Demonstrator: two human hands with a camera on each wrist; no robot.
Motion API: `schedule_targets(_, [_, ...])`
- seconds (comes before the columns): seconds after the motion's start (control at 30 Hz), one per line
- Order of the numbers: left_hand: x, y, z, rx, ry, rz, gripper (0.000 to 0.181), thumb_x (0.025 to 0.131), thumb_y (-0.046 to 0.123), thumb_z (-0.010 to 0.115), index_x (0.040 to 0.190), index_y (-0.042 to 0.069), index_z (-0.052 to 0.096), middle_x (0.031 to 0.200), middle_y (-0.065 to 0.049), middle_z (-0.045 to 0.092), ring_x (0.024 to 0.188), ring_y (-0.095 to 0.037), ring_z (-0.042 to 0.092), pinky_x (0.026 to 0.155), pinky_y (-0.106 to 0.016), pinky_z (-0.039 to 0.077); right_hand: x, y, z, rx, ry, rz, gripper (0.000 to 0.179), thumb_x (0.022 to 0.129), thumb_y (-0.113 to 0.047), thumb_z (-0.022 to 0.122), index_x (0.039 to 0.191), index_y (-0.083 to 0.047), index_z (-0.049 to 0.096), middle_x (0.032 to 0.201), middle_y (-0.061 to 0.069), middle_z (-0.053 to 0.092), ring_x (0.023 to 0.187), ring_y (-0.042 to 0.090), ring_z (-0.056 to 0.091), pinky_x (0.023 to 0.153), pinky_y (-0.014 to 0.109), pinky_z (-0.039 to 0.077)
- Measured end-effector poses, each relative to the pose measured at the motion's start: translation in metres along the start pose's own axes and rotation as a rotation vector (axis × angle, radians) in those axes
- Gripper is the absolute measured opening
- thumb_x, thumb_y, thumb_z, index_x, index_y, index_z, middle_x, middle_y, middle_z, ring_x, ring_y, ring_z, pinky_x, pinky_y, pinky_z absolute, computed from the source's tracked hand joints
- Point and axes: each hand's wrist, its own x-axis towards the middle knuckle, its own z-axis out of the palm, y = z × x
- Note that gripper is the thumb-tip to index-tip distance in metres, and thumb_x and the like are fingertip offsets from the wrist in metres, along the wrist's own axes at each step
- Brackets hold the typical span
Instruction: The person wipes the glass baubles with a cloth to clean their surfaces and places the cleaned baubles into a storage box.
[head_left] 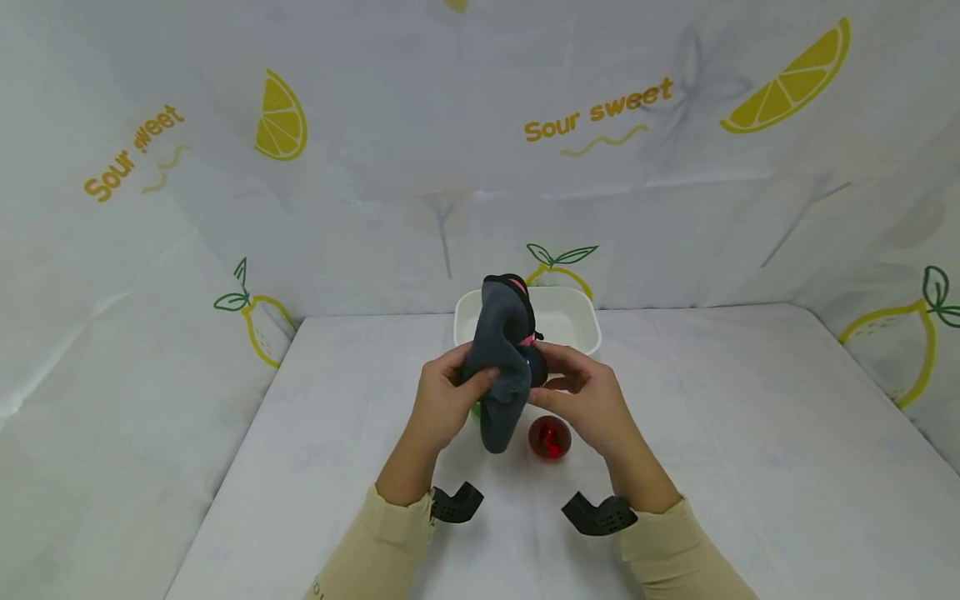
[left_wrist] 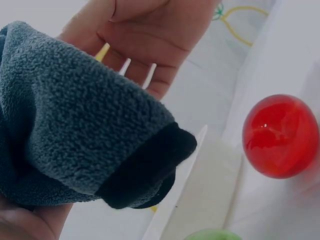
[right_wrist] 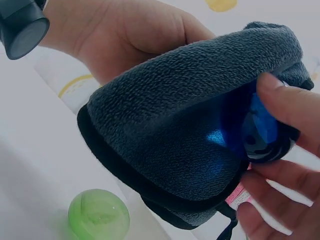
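Observation:
A dark grey fleecy cloth (head_left: pixel 498 367) with black edging is held up over the table, folded over. My left hand (head_left: pixel 442 396) grips it from the left side, thumb across the front. My right hand (head_left: pixel 588 396) pinches a see-through blue ball (right_wrist: pixel 257 132) between thumb and fingers, and the ball sits against the inner face of the fold. A black cord and a pink tag (head_left: pixel 528 340) show at the cloth's edge. Below the hands, a see-through red ball (head_left: pixel 550 438) rests on the table. In the right wrist view a green ball (right_wrist: pixel 98 215) shows; the cloth mostly hides it in the head view.
Behind the hands, a white rectangular tub (head_left: pixel 570 321) stands near the back of the table. The table (head_left: pixel 750 433) wears a white cover. A white curtain (head_left: pixel 390 167) printed with lemons hangs at the back and sides. Each wrist carries a black camera mount (head_left: pixel 600 515).

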Motion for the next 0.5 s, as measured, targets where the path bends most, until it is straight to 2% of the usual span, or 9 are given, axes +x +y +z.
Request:
schedule_targets(0.17, [0.0000,-0.0005,0.0003,-0.002,0.023,-0.018,0.034,0.091,0.007,0.069,0.125,0.003,0.066,0.114,-0.017,0.070,0.099,-0.023,0.069,0.087,-0.037,0.057,-0.0010,-0.0012,0.0035,-0.040,0.041,-0.141,0.057,0.079,-0.002,0.080,0.132,-0.009,0.062,0.122,0.005,0.063,0.107,0.012,0.060,0.090,0.028,0.054])
schedule_targets(0.27, [-0.0002,0.0001,0.0005,-0.006,0.027,-0.032,0.033,0.091,0.008,0.069,0.124,0.002,0.066,0.113,-0.018,0.070,0.096,-0.022,0.068,0.085,-0.035,0.058,-0.0017,-0.0023,0.0053,-0.048,0.063,-0.188,0.058,0.077,0.001,0.081,0.132,-0.010,0.063,0.121,0.005,0.063,0.103,0.012,0.061,0.090,0.024,0.052])
schedule_targets(0.4, [0.0000,-0.0003,0.0006,-0.004,0.023,-0.040,0.032,0.092,0.009,0.068,0.124,0.002,0.065,0.112,-0.018,0.070,0.096,-0.021,0.068,0.085,-0.035,0.058,-0.0020,-0.0028,0.0078,-0.028,0.085,-0.196,0.060,0.077,0.003,0.080,0.133,-0.008,0.061,0.120,0.008,0.062,0.100,0.013,0.063,0.090,0.020,0.052])
schedule_targets(0.5, [0.0001,-0.0001,0.0006,-0.005,0.023,-0.033,0.031,0.093,0.008,0.067,0.123,0.001,0.066,0.111,-0.019,0.070,0.095,-0.021,0.068,0.085,-0.036,0.058,-0.0019,-0.0032,0.0101,0.024,0.115,-0.126,0.058,0.077,0.003,0.079,0.131,-0.007,0.060,0.122,0.009,0.062,0.100,0.013,0.064,0.090,0.019,0.052])
